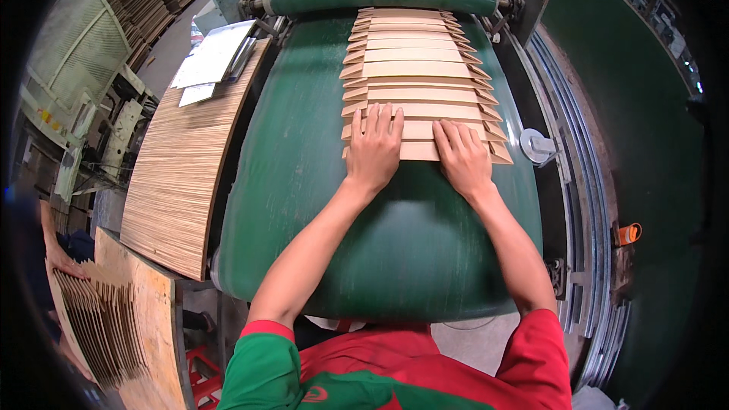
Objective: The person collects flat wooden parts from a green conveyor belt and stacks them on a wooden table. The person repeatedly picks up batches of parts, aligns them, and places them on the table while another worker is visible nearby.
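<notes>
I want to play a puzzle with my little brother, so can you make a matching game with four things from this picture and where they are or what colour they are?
Things:
1. Folded cardboard pieces
2. Wide belt
3. Papers
4. Orange object

Places, colours and states:
A. Green
B. Beside the metal rails, on the picture's right
C. Overlapping in a row, under the left hand and right hand
D. Lying on the brown striped surface, on the picture's left

Right pairs: 1-C, 2-A, 3-D, 4-B
</notes>
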A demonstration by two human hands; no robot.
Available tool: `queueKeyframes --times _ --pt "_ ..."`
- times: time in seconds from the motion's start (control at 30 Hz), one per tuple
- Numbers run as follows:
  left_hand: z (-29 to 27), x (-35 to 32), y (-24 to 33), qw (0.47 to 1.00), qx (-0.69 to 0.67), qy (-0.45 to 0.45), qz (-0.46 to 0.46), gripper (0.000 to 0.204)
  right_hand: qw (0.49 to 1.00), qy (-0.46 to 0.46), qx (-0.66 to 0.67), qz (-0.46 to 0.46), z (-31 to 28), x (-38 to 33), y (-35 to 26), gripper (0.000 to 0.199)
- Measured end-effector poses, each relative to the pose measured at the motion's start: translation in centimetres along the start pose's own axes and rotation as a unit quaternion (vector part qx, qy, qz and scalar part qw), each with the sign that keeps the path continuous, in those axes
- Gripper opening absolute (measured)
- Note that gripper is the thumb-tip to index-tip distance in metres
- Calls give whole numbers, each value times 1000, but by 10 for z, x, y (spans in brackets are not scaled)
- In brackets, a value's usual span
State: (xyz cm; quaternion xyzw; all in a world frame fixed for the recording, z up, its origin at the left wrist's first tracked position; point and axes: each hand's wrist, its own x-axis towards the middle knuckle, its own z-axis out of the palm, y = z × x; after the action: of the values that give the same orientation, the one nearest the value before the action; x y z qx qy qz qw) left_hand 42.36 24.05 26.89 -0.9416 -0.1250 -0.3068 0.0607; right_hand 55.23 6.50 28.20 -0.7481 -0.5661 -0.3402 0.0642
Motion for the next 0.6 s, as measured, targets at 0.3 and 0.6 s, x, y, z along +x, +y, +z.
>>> queueKeyframes --times 0.3,0.6 --pt "-35 -10 12 999 -27 -17 -18 63 997 -56 44 -10 -27 23 -8 12" --pt "-28 27 -11 996 70 -48 5 61 977 -206 59 0 -28 66 16 61"
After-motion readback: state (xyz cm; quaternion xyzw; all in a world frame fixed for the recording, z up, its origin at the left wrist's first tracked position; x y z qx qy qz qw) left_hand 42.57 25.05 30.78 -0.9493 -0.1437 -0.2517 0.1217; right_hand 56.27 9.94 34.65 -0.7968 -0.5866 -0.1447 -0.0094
